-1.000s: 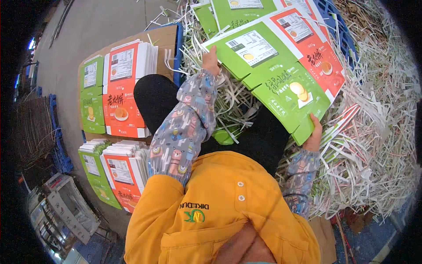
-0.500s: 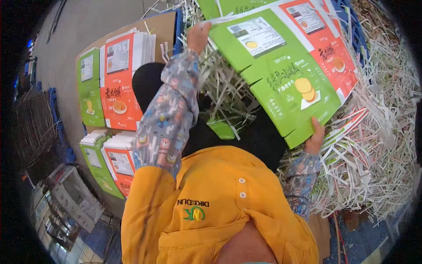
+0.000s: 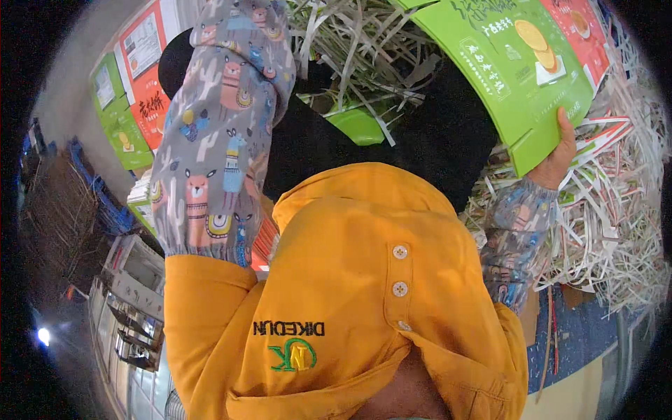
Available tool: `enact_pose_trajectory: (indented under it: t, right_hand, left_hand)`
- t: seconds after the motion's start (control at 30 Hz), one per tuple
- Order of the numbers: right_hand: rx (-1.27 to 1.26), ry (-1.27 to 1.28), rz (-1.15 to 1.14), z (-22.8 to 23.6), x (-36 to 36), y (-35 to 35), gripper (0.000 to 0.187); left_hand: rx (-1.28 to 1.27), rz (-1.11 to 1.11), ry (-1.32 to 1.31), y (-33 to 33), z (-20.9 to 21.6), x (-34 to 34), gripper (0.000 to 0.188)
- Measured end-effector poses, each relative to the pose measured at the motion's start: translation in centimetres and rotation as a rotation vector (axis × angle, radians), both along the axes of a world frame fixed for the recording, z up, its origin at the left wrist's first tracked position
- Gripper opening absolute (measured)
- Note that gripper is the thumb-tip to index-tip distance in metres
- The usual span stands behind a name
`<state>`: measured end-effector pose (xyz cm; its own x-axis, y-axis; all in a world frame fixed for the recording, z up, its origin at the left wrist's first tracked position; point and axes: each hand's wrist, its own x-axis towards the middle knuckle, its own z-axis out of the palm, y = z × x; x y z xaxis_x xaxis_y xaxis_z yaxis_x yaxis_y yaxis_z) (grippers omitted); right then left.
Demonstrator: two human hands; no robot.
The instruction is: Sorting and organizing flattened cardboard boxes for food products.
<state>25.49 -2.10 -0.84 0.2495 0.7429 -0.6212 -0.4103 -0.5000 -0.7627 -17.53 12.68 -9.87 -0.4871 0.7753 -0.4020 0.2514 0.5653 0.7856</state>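
A flat printed carton sheet (image 3: 490,77), green with yellow round cakes on it and an orange-red panel (image 3: 577,31) at its far right, spans the upper right and runs out past the top edge. My right hand (image 3: 556,157) grips its near right corner, the thumb lying on top and the other fingers hidden underneath. My left arm (image 3: 227,133), in a grey sleeve with llamas, reaches up out of the picture, so the left hand is hidden. A green scrap (image 3: 360,126) lies among paper strips between my dark-clad legs.
Shredded paper strips (image 3: 595,238) heap up at the right, and more strips (image 3: 357,49) lie at the top middle. On the left stand stacks of green and orange-red carton sheets (image 3: 143,70). Dark wire-like racks (image 3: 63,196) show at the far left.
The view has tipped towards my body, and things sit differently in it. My left hand has gone beyond the top edge. My right hand still holds the carton sheet's corner.
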Motion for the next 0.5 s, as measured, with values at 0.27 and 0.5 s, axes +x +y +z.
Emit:
enact_pose_trajectory:
  t: [0.27, 0.5]
  right_hand:
    - [-0.009, 0.018, -0.044, 1.3, 3.3, -0.4, 0.037]
    - [0.064, 0.006, -0.074, 1.2, 3.7, 0.6, 0.034]
  left_hand:
    - [0.018, -0.081, -0.592, -0.9, 0.9, 1.2, 0.043]
    - [-0.109, -0.258, -0.653, -1.3, 1.4, 1.6, 0.042]
